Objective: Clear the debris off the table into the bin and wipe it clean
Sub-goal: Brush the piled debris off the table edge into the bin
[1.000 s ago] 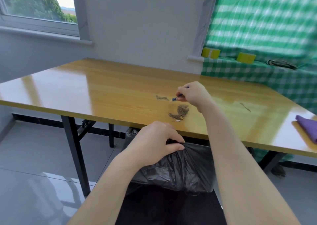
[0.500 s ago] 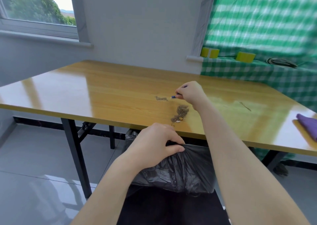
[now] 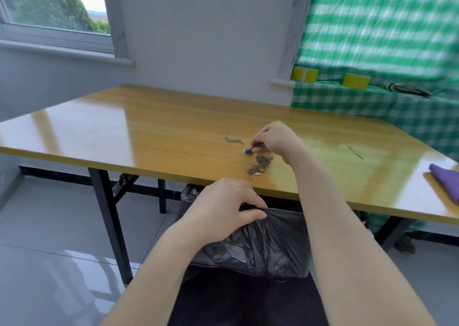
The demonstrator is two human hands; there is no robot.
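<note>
The debris (image 3: 262, 163) is lying as a small brown, grainy heap on the counter (image 3: 149, 132), just nearer the person than the right hand (image 3: 275, 139) and between it and the left hand (image 3: 223, 201). A thinner smear (image 3: 233, 140) is sitting to the left of the right hand, and a faint streak (image 3: 355, 152) well off to its right.

The right hand is pinching a small blue tool (image 3: 249, 149) with a pale tip, which is touching the counter just beyond the heap. The left hand is gripping the black liner of the bin (image 3: 260, 241), holding its rim just under the counter's near edge, below the heap.

Judging by this, the sweeping step is under way: the debris is being gathered toward the edge, and none of the wiping is begun. The next move is calling for a short pull of the heap toward the left hand and over the edge, with the liner mouth held wide and close so the grains are not scattering onto the floor. The smear and streak are needing the same.

A purple cloth (image 3: 444, 184) is waiting far to the right of the right hand.

No brand, label or writing is showing legibly anywhere.
</note>
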